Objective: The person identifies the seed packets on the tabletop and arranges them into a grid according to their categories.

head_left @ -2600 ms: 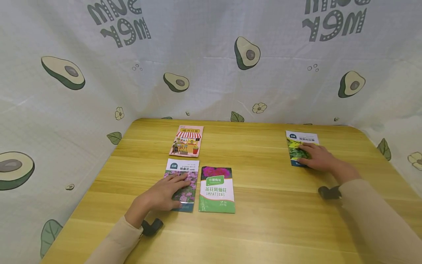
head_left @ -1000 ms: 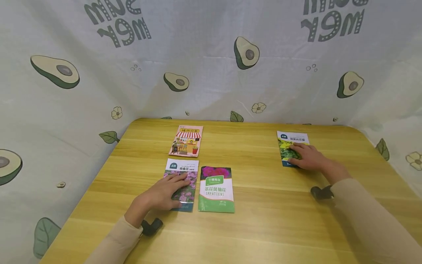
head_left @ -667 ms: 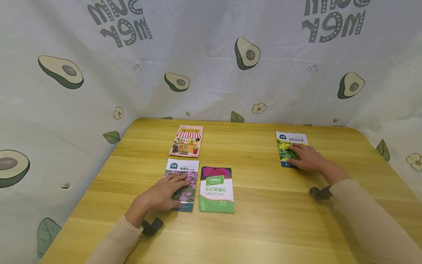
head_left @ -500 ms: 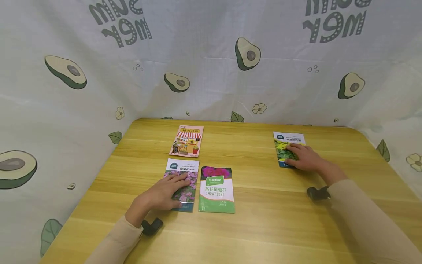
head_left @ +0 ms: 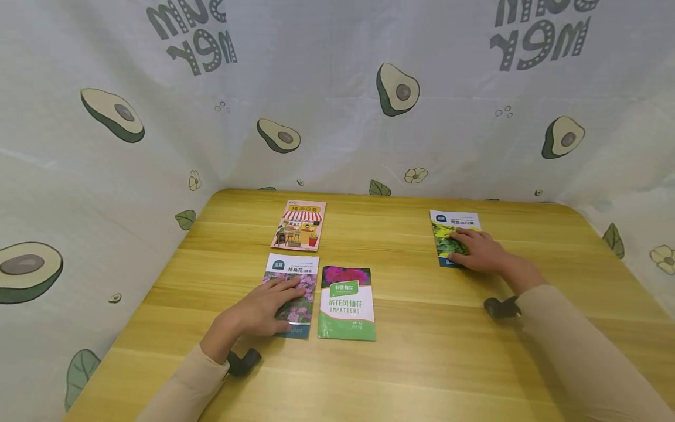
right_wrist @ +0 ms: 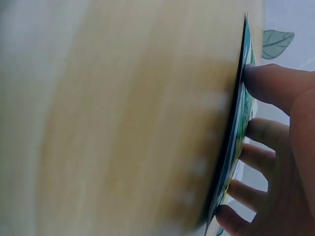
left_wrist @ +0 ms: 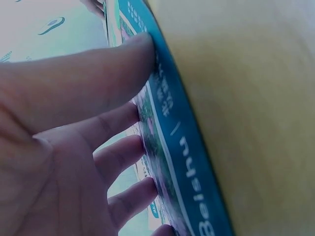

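In the head view my left hand [head_left: 261, 309] rests on a seed packet [head_left: 304, 302] with pink-purple flowers. The left wrist view has its thumb and fingertips touching the face of this packet [left_wrist: 189, 147], near its blue lower band. My right hand [head_left: 482, 253] presses on a sunflower seed packet [head_left: 443, 232] with yellow flowers and a white top, at the right of the table. Up close in the right wrist view, thumb and fingertips of the right hand [right_wrist: 288, 162] touch the printed side of that packet [right_wrist: 235, 132]. Both hands partly cover their packets.
A green-and-white impatiens seed packet [head_left: 346, 305] lies just right of the left hand's packet. Above them is a pink packet with a shopfront picture [head_left: 299, 227]. The wooden table [head_left: 411, 363] meets a white avocado-print cloth [head_left: 337, 158] at the back.
My right hand has slid the sunflower seed packet leftward along the table. The left hand and the other packets have stayed where they were.
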`<state>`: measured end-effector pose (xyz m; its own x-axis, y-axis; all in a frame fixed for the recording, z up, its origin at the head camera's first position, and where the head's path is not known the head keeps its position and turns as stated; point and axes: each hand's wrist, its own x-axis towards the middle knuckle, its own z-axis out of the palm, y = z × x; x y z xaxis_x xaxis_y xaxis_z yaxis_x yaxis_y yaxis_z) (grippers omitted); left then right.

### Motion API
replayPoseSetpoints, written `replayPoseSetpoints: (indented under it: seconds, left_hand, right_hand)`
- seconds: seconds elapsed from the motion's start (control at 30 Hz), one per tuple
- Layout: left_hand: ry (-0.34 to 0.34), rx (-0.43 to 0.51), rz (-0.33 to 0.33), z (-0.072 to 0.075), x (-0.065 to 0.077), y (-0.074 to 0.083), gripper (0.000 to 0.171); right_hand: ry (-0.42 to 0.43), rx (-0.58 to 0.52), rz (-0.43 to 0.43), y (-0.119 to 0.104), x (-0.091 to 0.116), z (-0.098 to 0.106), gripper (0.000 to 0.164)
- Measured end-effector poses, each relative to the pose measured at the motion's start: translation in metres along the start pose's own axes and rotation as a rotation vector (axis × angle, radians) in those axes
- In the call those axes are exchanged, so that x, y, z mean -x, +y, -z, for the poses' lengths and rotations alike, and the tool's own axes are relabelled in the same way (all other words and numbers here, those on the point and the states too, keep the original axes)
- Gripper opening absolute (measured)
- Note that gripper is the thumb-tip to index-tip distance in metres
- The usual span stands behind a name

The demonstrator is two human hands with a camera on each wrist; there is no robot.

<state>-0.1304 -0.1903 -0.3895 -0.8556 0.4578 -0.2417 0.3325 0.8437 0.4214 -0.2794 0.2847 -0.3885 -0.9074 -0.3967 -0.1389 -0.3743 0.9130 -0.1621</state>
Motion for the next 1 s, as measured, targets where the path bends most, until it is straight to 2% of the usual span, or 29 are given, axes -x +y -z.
replayPoseSetpoints:
  seconds: [0.47,1.0]
  left_hand:
    - [-0.021,0.012,0.023,0.006,0.002,0.004,0.070]
    - [-0.020,0.017,0.012,0.006,0.002,0.000,0.070]
  right_hand:
    - [-0.018,-0.004,-0.014,-0.011,-0.001,0.002,0.066]
    - [-0.024,-0.010,0.004,-0.025,-0.003,0.000,0.066]
